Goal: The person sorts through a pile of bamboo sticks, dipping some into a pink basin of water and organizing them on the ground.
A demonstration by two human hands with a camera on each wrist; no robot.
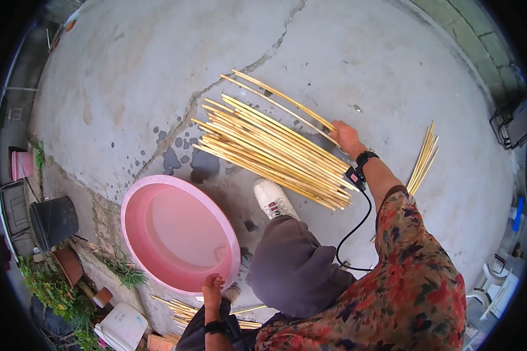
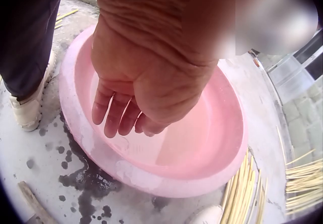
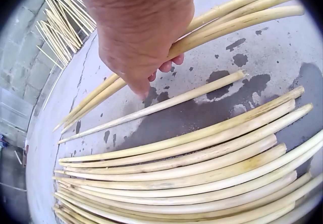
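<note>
My right hand (image 1: 346, 138) grips a few long pale-yellow sticks (image 3: 237, 22), which pass through the curled fingers in the right wrist view. Below that hand lies a wide row of similar sticks (image 1: 269, 149) on the concrete. One single stick (image 3: 166, 105) lies apart between the row and the hand. My left hand (image 1: 213, 286) hangs over the near rim of a pink basin (image 1: 136, 234), its fingers loosely bent and holding nothing. Shallow cloudy liquid covers the bottom of the basin.
Another small bundle of sticks (image 1: 423, 161) lies to the right, and more sticks (image 1: 184, 313) lie below the basin. A shoe (image 1: 273, 198) stands between basin and row. Wet patches (image 1: 205, 165) darken the cracked floor. A black bucket (image 1: 54, 221) and a white container (image 1: 123, 326) stand left.
</note>
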